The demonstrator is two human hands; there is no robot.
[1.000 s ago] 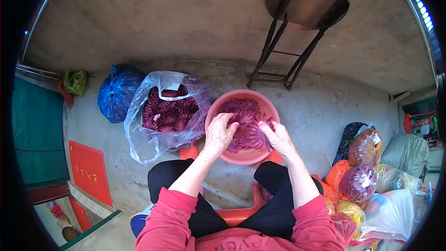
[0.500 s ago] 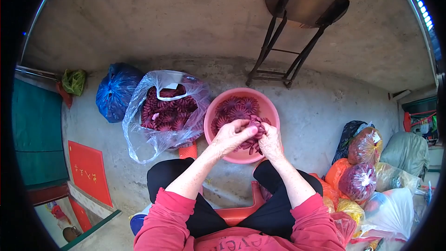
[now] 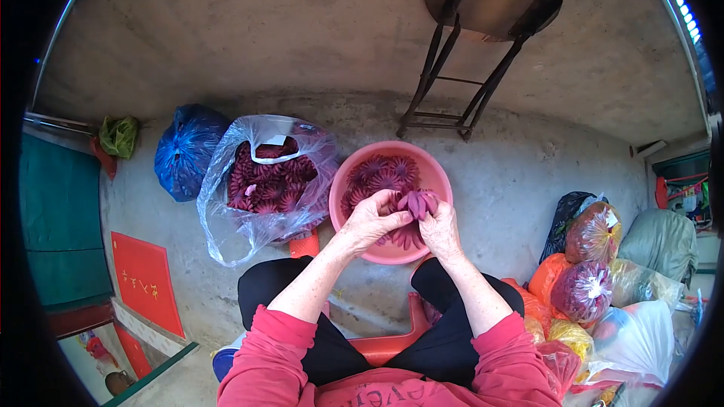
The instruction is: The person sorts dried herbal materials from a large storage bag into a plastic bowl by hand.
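Head: petalled maroon piece [image 3: 419, 203] between fingers [image 3: 397, 220]

One flower-shaped piece [image 3: 419, 203] is dark pinky purple, with fat petals like little fingers. It is held up over the near, right side of a round pink bowl [image 3: 433, 171], its top petals bunched together. Other flower shapes [image 3: 385, 175] lie in the bowl, spread open and close together.

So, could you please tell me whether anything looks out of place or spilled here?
One small thing: a pale pink scrap lies on the dark red pieces in the open clear bag; its colour doesn't match theirs. I can't tell what it is. No spill shows around the pink basin.
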